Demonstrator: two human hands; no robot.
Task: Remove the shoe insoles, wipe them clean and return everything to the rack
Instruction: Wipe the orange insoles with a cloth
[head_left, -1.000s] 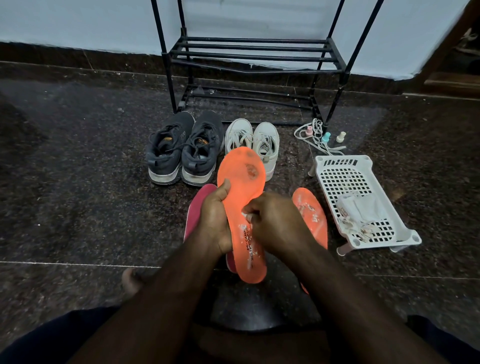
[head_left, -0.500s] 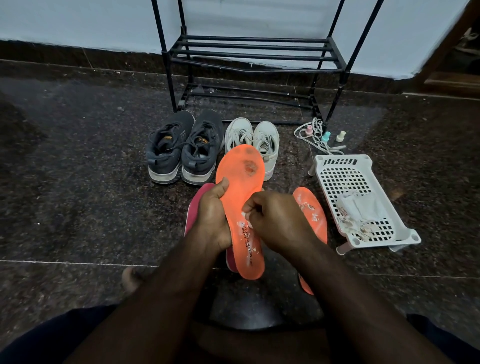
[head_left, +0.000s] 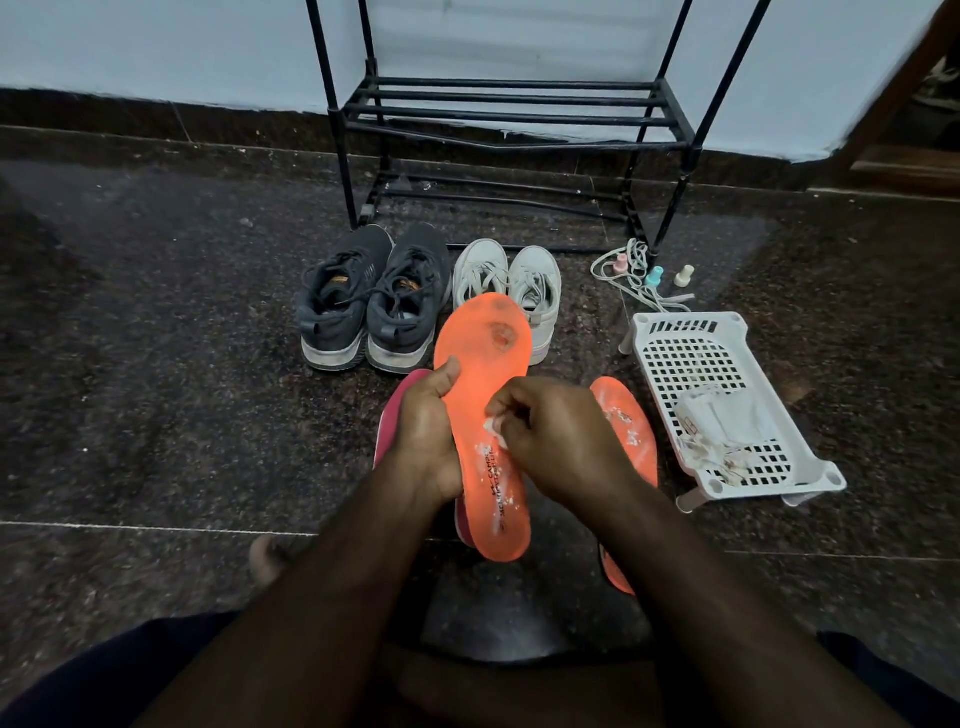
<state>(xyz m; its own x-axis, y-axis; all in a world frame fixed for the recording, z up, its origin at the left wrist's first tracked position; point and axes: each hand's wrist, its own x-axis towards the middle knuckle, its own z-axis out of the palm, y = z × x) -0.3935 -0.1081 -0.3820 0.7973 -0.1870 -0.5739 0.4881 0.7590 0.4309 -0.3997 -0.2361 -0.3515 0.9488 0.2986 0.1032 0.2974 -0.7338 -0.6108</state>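
Your right hand (head_left: 558, 434), pinching small white wipe (head_left: 492, 427), has crept up flat orange foam insole (head_left: 480, 395); left hand (head_left: 428, 434) still grips its edge. Wiping mid-way, residue remains.

Looking down through the head camera, I see both of my forearms bare right up to the bottom edge of the frame, with no sleeves, watch, bands or rings on them. My left hand (head_left: 428, 431) and right hand (head_left: 558, 441) wear no gloves. Dark navy cloth (head_left: 130, 670) covers my legs at both lower corners. One bare foot (head_left: 267, 558) shows beside my left forearm, its toes uncovered.
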